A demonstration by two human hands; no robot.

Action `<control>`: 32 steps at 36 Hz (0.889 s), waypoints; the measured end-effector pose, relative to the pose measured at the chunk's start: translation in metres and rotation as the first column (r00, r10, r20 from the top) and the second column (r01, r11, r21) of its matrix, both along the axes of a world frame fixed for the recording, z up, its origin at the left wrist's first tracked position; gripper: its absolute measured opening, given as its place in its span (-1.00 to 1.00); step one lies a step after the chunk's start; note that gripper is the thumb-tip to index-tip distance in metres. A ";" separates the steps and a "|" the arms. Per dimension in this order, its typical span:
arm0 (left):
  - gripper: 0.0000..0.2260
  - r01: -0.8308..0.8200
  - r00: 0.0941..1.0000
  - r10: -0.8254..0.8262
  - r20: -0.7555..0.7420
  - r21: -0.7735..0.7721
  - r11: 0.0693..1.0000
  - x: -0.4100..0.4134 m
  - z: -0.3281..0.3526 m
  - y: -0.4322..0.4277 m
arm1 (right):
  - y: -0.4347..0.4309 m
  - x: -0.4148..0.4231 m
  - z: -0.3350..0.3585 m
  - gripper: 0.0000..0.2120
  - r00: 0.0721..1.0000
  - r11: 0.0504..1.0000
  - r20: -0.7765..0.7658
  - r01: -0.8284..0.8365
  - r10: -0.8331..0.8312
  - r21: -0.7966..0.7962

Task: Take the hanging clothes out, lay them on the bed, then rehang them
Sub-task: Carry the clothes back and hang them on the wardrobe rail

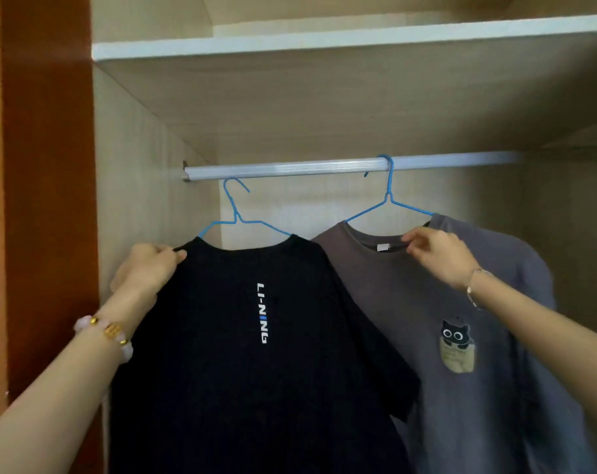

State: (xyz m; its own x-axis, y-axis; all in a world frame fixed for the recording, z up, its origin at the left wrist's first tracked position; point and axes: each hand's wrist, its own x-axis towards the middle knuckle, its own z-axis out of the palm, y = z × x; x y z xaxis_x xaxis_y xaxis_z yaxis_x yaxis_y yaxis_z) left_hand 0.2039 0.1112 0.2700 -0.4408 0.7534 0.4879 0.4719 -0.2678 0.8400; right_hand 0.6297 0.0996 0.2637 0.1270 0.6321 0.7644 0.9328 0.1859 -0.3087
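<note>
- While the left hand [150, 268] grips the black T-shirt [256, 371] by its shoulder, fingers curled into the cloth, the blue hanger [237, 217] above that grip has its hook just under the rail [290, 169], apparently not round it, so the whole weight seems to rest on this hold.
- Risk: the hold is on fabric, not wire, so the shirt could slide off the far hanger arm, or the hanger could tip away from the grip and drop.
- The right hand [437, 254] pinches the collar of the grey T-shirt [478, 388]; above this pinch a second hanger [389, 200] is hooked over the rail. Pulling by the collar could stretch the neck or drag the shirt off with the hook left caught.
- Beside the left grip, white vertical lettering [262, 313] reads "LI-NING".
- Below the right pinch, a cat-in-pocket print [456, 347] bears writing too small to read; the neck tag [383, 247] beside the fingertips looks blank.
</note>
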 end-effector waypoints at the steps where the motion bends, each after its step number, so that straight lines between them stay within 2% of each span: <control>1: -0.85 -0.011 0.999 0.010 0.050 0.013 1.000 -0.002 0.008 -0.002 | -0.002 0.002 0.004 -0.74 1.000 0.999 0.017 0.023 -0.024 0.046; 2: -0.87 -0.013 0.994 0.011 0.105 0.016 1.000 -0.003 0.017 -0.004 | -0.004 0.005 0.009 -0.74 0.999 0.996 0.023 0.041 -0.043 0.083; 4: -0.76 0.023 0.983 -0.029 0.179 0.032 0.999 0.000 0.035 -0.009 | -0.008 0.013 0.016 -0.72 0.995 0.984 0.042 0.078 -0.086 0.160; 6: -0.73 0.030 0.982 -0.040 0.183 0.057 0.998 0.005 0.048 -0.016 | -0.010 0.024 0.021 -0.69 0.985 0.974 0.098 0.124 -0.144 0.191; 9: -0.66 0.044 0.979 -0.059 0.195 0.083 0.996 0.011 0.062 -0.011 | -0.009 0.034 0.024 -0.56 0.960 0.972 0.155 0.236 -0.234 0.003; 11: -0.55 0.017 0.989 -0.027 0.146 0.068 0.998 0.004 0.071 0.011 | -0.010 0.035 0.024 -0.51 0.956 0.953 0.125 0.280 -0.266 -0.117; 15: -0.62 -0.001 0.997 -0.001 0.079 0.025 1.000 -0.012 0.080 0.083 | -0.014 0.035 0.027 -0.62 0.942 0.936 0.000 0.332 -0.334 -0.121; 17: -0.70 0.011 0.998 -0.012 0.068 0.015 1.000 0.006 0.074 0.072 | -0.020 0.032 0.029 -0.65 0.957 0.947 -0.027 0.283 -0.290 -0.150; 21: -0.79 0.060 0.998 -0.059 0.038 -0.022 0.998 0.030 0.050 0.052 | -0.031 0.025 0.028 -0.66 0.999 0.983 -0.044 0.020 -0.028 -0.182; 25: -0.79 0.050 0.996 -0.049 -0.068 0.015 0.999 0.035 0.030 0.038 | -0.036 0.011 0.023 -0.69 0.957 0.937 -0.174 -0.267 0.231 -0.225; 28: -0.77 0.065 0.992 -0.058 -0.115 0.060 0.996 0.034 0.022 0.029 | -0.027 0.003 0.019 -0.69 0.939 0.932 -0.226 -0.304 0.258 -0.197; 32: -0.75 0.000 0.989 0.020 -0.145 0.141 0.990 0.036 0.006 0.012 | -0.027 -0.006 0.005 -0.72 0.897 0.930 -0.342 -0.341 0.279 -0.135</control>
State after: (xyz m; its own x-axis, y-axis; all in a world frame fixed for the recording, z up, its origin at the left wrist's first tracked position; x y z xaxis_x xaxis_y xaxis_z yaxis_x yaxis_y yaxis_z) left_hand 0.2400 0.1231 0.2759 -0.3647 0.6691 0.6475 0.5894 -0.3725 0.7168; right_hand 0.6241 0.0727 0.2689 0.1131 0.8054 0.5818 0.6868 0.3598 -0.6315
